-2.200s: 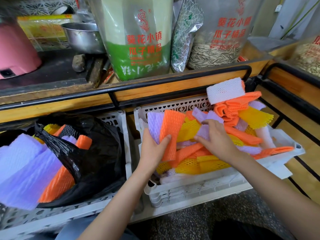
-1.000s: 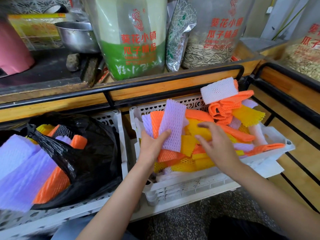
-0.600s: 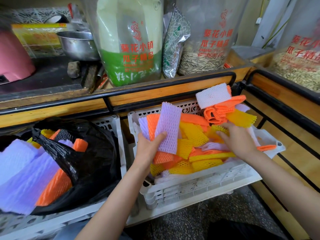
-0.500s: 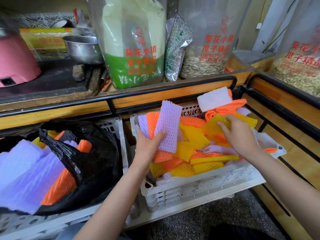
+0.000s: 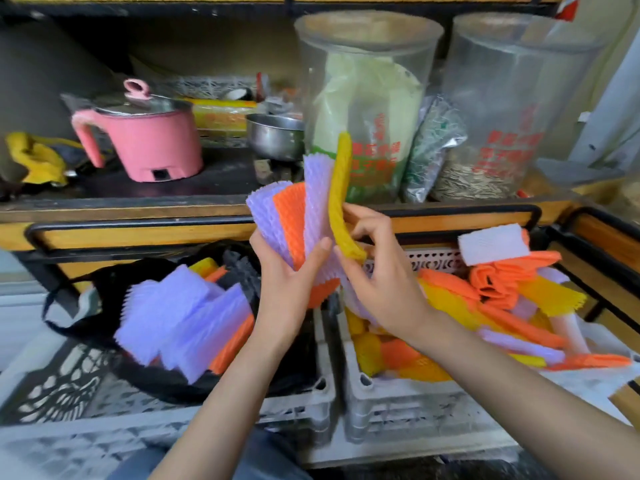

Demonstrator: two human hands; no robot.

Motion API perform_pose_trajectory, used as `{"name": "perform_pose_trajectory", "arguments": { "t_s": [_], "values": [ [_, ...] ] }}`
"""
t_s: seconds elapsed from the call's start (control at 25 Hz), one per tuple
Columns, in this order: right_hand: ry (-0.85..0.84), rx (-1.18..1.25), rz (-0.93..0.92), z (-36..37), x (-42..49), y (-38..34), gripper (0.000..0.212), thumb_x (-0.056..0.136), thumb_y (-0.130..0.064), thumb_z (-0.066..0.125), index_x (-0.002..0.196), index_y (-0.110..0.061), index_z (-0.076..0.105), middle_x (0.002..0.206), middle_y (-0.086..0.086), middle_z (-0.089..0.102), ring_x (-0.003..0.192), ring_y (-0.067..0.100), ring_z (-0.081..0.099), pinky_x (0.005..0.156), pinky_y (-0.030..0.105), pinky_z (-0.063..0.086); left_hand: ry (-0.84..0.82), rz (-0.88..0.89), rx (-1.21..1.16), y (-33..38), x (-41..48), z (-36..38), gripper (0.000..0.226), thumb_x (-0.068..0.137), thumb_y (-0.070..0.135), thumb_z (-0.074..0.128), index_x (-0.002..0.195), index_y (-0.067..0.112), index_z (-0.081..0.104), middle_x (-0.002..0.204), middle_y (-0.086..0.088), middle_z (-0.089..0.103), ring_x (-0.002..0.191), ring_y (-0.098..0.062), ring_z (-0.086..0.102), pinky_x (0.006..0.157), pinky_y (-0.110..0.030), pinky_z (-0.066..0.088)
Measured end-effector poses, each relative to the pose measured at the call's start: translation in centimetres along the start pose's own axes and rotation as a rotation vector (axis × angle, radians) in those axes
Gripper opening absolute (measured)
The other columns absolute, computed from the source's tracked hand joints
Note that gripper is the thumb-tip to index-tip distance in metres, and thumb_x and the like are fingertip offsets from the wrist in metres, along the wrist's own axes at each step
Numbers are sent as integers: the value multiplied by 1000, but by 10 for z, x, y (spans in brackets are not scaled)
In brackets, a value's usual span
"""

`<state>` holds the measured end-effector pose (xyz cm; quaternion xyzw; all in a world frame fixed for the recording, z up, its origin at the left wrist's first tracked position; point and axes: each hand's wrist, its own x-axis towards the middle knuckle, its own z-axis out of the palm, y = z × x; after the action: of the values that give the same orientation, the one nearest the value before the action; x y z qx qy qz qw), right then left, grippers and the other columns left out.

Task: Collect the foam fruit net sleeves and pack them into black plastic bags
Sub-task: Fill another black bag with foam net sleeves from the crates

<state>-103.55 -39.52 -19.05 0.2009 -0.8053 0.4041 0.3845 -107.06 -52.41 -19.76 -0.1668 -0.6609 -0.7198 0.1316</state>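
Observation:
My left hand grips a fanned stack of purple and orange foam net sleeves, held upright above the gap between the two crates. My right hand pinches a yellow sleeve and holds it against the right side of that stack. More orange, yellow, purple and white sleeves lie piled in the white crate on the right. A black plastic bag sits open in the left crate, with purple and orange sleeves sticking out of it.
A wooden shelf with a black rail runs behind the crates. On it stand a pink electric pot, a steel bowl and two tall clear containers of seeds. Another shelf frame stands at the right.
Both hands rose out of the right crate. My right hand picked up a yellow sleeve and brought it to the stack in my left hand. The view tilted upward.

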Motion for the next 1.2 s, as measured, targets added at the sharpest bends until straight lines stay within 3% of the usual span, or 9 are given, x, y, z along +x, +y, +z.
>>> {"name": "perform_pose_trajectory", "arguments": {
  "t_s": [0.12, 0.24, 0.4, 0.6, 0.8, 0.92, 1.0, 1.08, 1.2],
  "values": [
    [-38, 165, -12, 40, 20, -27, 31, 88, -12, 62, 105, -20, 36, 140, 8, 39, 128, 3, 42, 98, 22, 43, 24, 16, -198, 12, -6, -45, 44, 86, 43, 60, 112, 15, 38, 107, -6, 56, 98, -6, 58, 86, -22, 48],
    [-105, 224, -19, 82, 34, -51, 65, 77, -30, 72, 125, -11, 32, 145, 9, 33, 136, 13, 35, 108, 38, 37, 110, 82, -174, 14, 1, -88, 30, 90, 48, 46, 103, 21, 43, 97, 7, 56, 87, -1, 53, 84, -18, 46],
    [-168, 227, 0, 137, 50, -81, 95, 65, -29, 85, 136, -16, 24, 147, 6, 33, 136, 14, 35, 108, 35, 36, 182, 150, -160, 11, 4, -146, 39, 95, 43, 32, 119, 17, 48, 127, -14, 53, 117, -24, 49, 102, -39, 41],
    [-99, 222, 53, 196, 62, -100, 87, 67, -20, 83, 134, -14, 28, 136, 6, 43, 125, 20, 47, 96, 41, 46, 271, 161, -81, 22, 4, -190, 27, 105, 16, 24, 109, 24, 50, 110, 6, 58, 94, 5, 59, 76, -13, 46],
    [-77, 142, 72, 205, 66, -72, 75, 69, -11, 78, 131, -4, 37, 124, -2, 39, 113, 2, 40, 99, 10, 33, 246, 135, 354, -1, 12, -236, 32, 91, 28, 48, 123, 24, 50, 123, 0, 52, 109, -8, 53, 88, -17, 43],
    [-221, 121, 125, 190, 58, -59, 75, 72, -13, 78, 133, -18, 34, 125, -9, 38, 113, -5, 38, 94, 1, 29, 383, 20, 673, -21, 28, -264, 42, 91, 19, 58, 131, 12, 47, 126, -10, 47, 118, -23, 45, 99, -32, 37],
    [-362, 103, 180, 181, 52, -53, 78, 72, -17, 79, 130, -32, 28, 126, -15, 39, 111, -7, 39, 90, 2, 31, 275, -212, 869, -34, 36, -276, 54, 91, 25, 60, 136, 5, 41, 131, -17, 46, 123, -32, 41, 100, -38, 33],
    [-524, 43, 187, 175, 47, -47, 78, 73, -24, 79, 129, -40, 26, 128, -16, 42, 112, -3, 42, 92, 13, 35, 137, -411, 873, -39, 39, -279, 46, 92, 26, 59, 130, 3, 47, 117, -17, 56, 113, -33, 51, 84, -33, 38],
    [-750, -162, 70, 166, 47, -41, 76, 74, -33, 76, 134, -40, 30, 131, -14, 43, 116, 5, 46, 93, 21, 38, 174, -357, 690, -33, 40, -276, 22, 95, 20, 52, 77, 10, 58, 69, -5, 56, 72, -25, 56, 58, -27, 36]
  ]
}}
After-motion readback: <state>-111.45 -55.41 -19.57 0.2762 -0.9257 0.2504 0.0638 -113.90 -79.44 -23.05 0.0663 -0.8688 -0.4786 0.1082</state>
